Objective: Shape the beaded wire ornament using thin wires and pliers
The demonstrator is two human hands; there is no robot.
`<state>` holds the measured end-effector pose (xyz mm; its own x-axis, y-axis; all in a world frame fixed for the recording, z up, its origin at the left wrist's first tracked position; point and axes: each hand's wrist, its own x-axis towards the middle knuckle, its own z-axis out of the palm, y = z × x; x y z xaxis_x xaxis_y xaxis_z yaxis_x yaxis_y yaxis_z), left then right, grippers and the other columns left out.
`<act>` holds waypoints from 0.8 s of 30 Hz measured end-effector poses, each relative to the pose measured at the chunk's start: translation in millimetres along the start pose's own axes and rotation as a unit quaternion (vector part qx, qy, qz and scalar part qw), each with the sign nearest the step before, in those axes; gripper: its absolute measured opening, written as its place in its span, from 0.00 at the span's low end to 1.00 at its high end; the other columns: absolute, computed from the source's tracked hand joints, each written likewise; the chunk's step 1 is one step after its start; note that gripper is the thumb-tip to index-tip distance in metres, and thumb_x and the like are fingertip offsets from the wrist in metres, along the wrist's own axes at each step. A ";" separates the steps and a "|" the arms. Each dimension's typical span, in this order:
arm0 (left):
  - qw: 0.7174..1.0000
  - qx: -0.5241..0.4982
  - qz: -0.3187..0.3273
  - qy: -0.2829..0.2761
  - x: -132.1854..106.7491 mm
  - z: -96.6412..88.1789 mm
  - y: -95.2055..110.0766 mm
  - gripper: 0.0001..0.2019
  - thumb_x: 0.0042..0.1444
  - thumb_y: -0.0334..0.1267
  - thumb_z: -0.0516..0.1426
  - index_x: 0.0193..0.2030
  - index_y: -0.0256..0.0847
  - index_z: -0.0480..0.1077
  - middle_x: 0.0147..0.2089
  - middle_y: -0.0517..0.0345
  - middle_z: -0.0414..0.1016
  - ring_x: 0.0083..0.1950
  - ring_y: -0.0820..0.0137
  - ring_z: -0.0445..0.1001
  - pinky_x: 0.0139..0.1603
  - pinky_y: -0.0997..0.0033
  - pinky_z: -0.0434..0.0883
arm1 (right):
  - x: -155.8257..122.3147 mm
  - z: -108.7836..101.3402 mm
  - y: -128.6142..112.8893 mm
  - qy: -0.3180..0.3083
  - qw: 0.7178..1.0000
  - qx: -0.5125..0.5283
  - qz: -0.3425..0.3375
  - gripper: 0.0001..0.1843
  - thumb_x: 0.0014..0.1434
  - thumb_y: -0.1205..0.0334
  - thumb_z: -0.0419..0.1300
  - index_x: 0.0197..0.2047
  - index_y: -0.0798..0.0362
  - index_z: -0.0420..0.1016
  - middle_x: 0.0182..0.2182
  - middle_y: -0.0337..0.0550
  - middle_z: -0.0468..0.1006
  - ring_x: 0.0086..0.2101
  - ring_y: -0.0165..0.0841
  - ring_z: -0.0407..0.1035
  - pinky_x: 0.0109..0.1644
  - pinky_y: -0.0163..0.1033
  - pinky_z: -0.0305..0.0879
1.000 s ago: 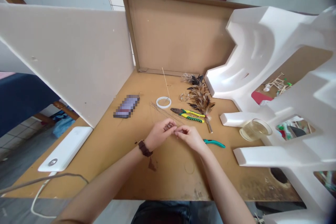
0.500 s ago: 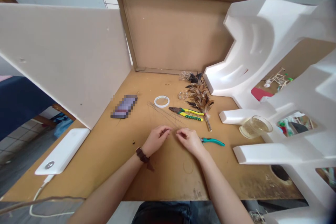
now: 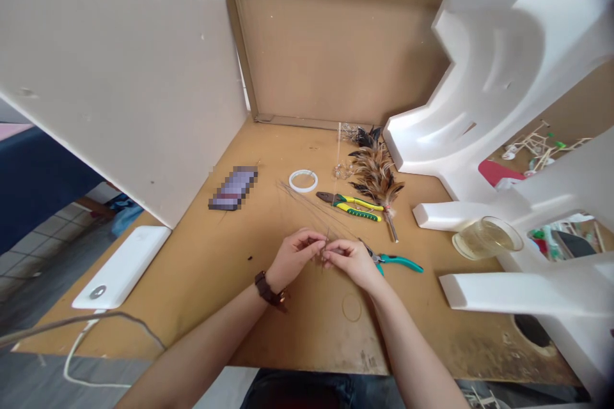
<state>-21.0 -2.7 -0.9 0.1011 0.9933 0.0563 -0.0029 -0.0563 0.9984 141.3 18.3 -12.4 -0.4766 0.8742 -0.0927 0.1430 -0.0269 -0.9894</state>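
My left hand (image 3: 295, 260) and my right hand (image 3: 354, 262) meet above the table, fingertips pinched around a thin wire (image 3: 328, 231). Short ends of it poke out above and below the fingers; how it is bent is too fine to tell. Beyond the hands, several loose straight wires (image 3: 307, 199) lie across the tabletop. Teal-handled pliers (image 3: 401, 262) rest just right of my right hand, partly hidden by it. Farther off are yellow-green combination pliers (image 3: 357, 206) and a white ring (image 3: 303, 190). A thin loop (image 3: 343, 308) lies near my right forearm.
A bundle of brown feathers (image 3: 377, 169) lies behind the pliers, beside clear beaded wire pieces (image 3: 343, 170). White foam (image 3: 484, 291) borders the right, with a glass of liquid (image 3: 484, 239). At left are a phone (image 3: 235, 188), a power bank (image 3: 122, 265) and a foam panel (image 3: 119, 89).
My hands have come together, fingertips now touching around the wire. The camera view has shifted slightly, and more of the teal-handled pliers shows.
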 end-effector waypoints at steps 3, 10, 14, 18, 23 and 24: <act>0.999 -0.029 -0.044 0.002 -1.1 1.0 1.5 0.10 0.49 0.40 0.59 0.34 0.36 0.70 0.25 0.62 0.69 0.26 0.77 0.66 0.29 0.76 0.65 | -0.8 -0.2 -2.2 -0.023 0.999 0.020 0.013 0.11 0.49 0.54 0.61 0.30 0.54 0.74 0.22 0.39 0.76 0.25 0.28 0.70 0.32 0.34 0.66; 0.998 -0.033 -0.058 0.009 0.3 2.2 0.0 0.10 0.48 0.42 0.59 0.30 0.36 0.68 0.25 0.61 0.70 0.26 0.76 0.67 0.29 0.76 0.64 | 0.5 2.0 -0.7 -0.033 0.999 0.009 0.033 0.14 0.48 0.52 0.62 0.29 0.56 0.74 0.22 0.39 0.75 0.23 0.28 0.69 0.32 0.34 0.65; 0.997 -0.046 -0.058 0.010 2.7 -0.6 0.3 0.10 0.48 0.42 0.59 0.29 0.36 0.66 0.25 0.62 0.70 0.27 0.76 0.68 0.33 0.75 0.66 | -0.9 -4.7 -8.6 -0.014 0.998 -0.038 0.040 0.15 0.50 0.52 0.60 0.32 0.56 0.76 0.24 0.41 0.77 0.26 0.31 0.70 0.34 0.36 0.65; 0.993 -0.085 -0.081 0.007 3.9 -3.5 -0.6 0.12 0.48 0.43 0.59 0.30 0.37 0.65 0.24 0.62 0.70 0.27 0.75 0.70 0.32 0.74 0.68 | -22.9 -30.7 -22.8 0.076 0.963 -0.259 0.001 0.16 0.54 0.53 0.55 0.42 0.53 0.74 0.37 0.45 0.78 0.36 0.35 0.71 0.42 0.39 0.65; 0.989 -0.109 -0.099 -0.002 3.0 -2.3 -3.4 0.13 0.46 0.44 0.60 0.30 0.37 0.64 0.24 0.63 0.69 0.26 0.76 0.71 0.30 0.74 0.69 | -68.4 -67.3 -18.1 0.115 0.806 -0.579 0.033 0.27 0.49 0.57 0.58 0.53 0.55 0.66 0.50 0.52 0.70 0.49 0.46 0.62 0.51 0.49 0.59; 0.989 -0.108 -0.098 -0.005 2.8 -1.6 -3.9 0.13 0.46 0.44 0.60 0.30 0.37 0.64 0.23 0.63 0.69 0.26 0.76 0.70 0.30 0.74 0.69 | -73.5 -70.5 -16.3 0.108 0.791 -0.601 0.040 0.29 0.49 0.57 0.58 0.54 0.56 0.65 0.51 0.53 0.68 0.50 0.46 0.61 0.51 0.49 0.59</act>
<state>-22.3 0.4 -4.7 0.1306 0.9818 -0.1380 -0.1946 0.1618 0.9675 235.2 -11.4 18.5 -0.2843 0.9587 0.0003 0.9483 0.2812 -0.1470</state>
